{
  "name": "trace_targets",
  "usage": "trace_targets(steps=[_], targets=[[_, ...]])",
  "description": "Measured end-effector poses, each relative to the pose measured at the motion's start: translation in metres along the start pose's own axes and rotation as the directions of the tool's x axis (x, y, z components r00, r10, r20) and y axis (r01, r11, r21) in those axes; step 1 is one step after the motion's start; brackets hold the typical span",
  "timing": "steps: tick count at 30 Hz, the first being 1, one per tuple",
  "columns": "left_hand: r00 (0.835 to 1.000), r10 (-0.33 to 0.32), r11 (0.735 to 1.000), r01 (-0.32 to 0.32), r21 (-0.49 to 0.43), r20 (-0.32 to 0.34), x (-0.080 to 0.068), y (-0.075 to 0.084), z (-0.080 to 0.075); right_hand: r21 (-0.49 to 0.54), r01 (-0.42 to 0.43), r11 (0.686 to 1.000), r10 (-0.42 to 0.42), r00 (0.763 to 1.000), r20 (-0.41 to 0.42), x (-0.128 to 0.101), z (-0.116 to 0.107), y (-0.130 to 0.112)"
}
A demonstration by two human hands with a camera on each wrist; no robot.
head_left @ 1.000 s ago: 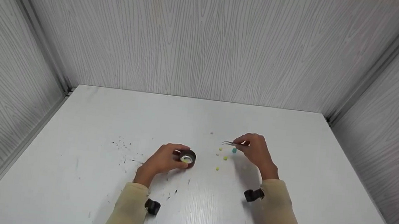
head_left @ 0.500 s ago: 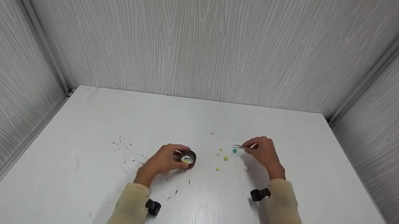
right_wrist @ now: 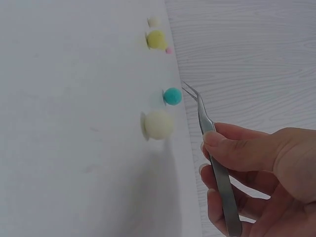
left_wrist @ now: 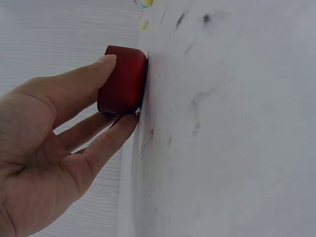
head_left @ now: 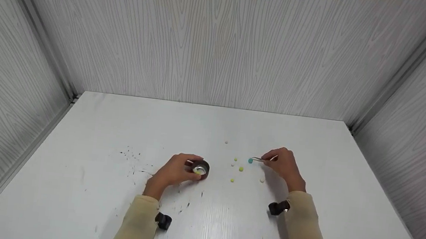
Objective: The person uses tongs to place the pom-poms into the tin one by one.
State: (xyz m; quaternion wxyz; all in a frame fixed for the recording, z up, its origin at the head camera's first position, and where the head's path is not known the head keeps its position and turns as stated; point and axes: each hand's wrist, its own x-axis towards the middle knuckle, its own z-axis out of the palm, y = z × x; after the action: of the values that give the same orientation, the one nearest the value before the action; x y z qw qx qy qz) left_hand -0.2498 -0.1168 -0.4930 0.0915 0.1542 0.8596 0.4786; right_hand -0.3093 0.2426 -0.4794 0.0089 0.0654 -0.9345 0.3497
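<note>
A small dark-red cup (left_wrist: 126, 81) with a silvery inside is held by my left hand (head_left: 176, 170), thumb on one side and fingers on the other. Something yellow shows inside it in the head view. My right hand (head_left: 283, 168) pinches steel tweezers (right_wrist: 222, 182) with bent, slightly parted tips. In the head view those tips are at a teal ball (head_left: 250, 160); the right wrist view shows a narrow gap between them and the ball. A larger pale ball (right_wrist: 159, 124) lies close by.
Yellow balls (head_left: 241, 169) and tiny pale ones (head_left: 226, 142) are scattered between the hands on the white table (head_left: 137, 119). Dark specks (head_left: 130, 153) mark its left part. Grey wood-grain panels (head_left: 220, 45) stand at the back and sides.
The right hand has moved right with the tweezers, then their tips have come down to the teal ball. A pale ball below that hand shows since the middle frame. The left hand stays put.
</note>
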Motion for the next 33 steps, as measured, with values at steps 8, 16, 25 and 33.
trace_targets(steps=[8,16,25,33], targets=[[1.000,-0.022,1.000,0.022,0.009,-0.008,-0.0020,0.0009,0.0007,-0.002,0.012,1.000,-0.012,1.000,0.004,0.0000,-0.0014,0.0032],[1.000,-0.019,1.000,0.019,0.013,-0.008,-0.0032,0.0009,0.0009,-0.022,0.033,0.999,-0.033,0.999,-0.004,0.0007,-0.0032,0.0042],[1.000,-0.009,1.000,0.009,0.013,-0.008,-0.0031,0.0001,0.0007,-0.030,0.040,0.999,-0.041,0.999,-0.020,0.0018,-0.0033,0.0036],[1.000,-0.014,1.000,0.014,0.017,-0.010,-0.0028,0.0010,0.0003,-0.019,-0.016,1.000,0.016,1.000,0.012,0.0015,-0.0031,0.0021]])
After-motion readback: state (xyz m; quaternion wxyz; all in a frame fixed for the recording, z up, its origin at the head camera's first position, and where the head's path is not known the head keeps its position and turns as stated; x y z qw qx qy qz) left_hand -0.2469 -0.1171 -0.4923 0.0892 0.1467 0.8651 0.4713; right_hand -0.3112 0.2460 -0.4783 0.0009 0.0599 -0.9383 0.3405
